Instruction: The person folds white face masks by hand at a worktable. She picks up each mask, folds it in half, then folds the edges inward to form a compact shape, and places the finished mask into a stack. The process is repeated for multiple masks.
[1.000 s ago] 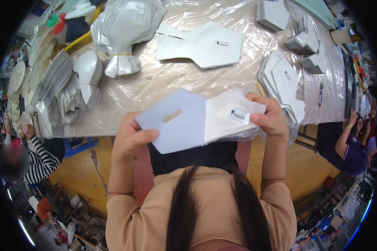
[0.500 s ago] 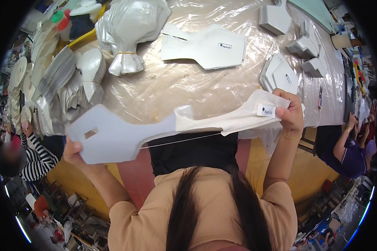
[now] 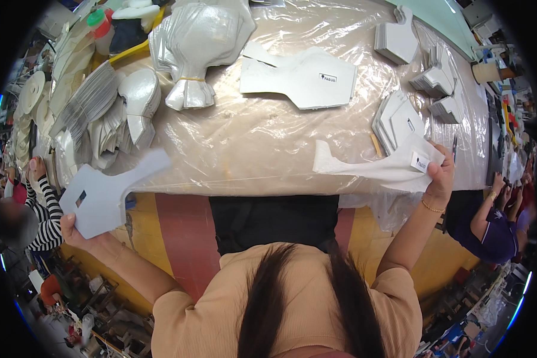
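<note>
My left hand (image 3: 80,234) pinches the lower edge of a pale blue-grey flat cut piece (image 3: 104,194). This piece has a small rectangular slot in its wide end, and its narrow arm points up and right over the table edge. Far to the right, my right hand (image 3: 438,182) grips a limp cream-white cut piece (image 3: 382,167) with a small white label (image 3: 419,161) near my fingers. The two pieces are apart. Ahead of me lies a pile of similar white cut pieces (image 3: 298,74), its top one labelled.
A plastic-covered table (image 3: 221,149) spans the front. Banded white cut pieces (image 3: 197,36) stand at back left, with more stacks (image 3: 140,98) beside them. Further stacks (image 3: 397,42) line the right side, near a spool (image 3: 486,73). Co-workers sit at both sides.
My hands have moved apart, left hand leftward and right hand rightward. The blue-grey and cream-white pieces, joined or overlapping before, are now separated.
</note>
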The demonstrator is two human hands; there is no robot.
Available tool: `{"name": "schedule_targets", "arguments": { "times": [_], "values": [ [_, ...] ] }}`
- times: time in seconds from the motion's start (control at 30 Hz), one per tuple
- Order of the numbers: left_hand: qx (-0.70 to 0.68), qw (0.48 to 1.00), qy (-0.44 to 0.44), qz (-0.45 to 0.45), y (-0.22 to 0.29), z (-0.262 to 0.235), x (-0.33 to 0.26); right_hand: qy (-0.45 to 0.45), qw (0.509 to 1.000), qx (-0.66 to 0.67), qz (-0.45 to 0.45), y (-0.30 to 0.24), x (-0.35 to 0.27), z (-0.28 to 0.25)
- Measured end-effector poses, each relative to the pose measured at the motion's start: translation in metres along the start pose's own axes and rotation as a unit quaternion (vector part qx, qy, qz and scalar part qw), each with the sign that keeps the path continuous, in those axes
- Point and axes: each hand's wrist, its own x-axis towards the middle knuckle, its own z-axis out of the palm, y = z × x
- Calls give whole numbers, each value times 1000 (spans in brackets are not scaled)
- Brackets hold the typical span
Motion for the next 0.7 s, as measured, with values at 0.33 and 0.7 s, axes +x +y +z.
{"name": "schedule_targets", "arguments": {
  "times": [0.33, 0.7],
  "values": [
    [25, 996, 81, 36, -61, 46, 11, 139, 990, -27, -24, 12, -22, -75],
    [389, 898, -11, -207, -109, 59, 9, 19, 995, -69, 76, 17, -7, -42]
  ]
}}
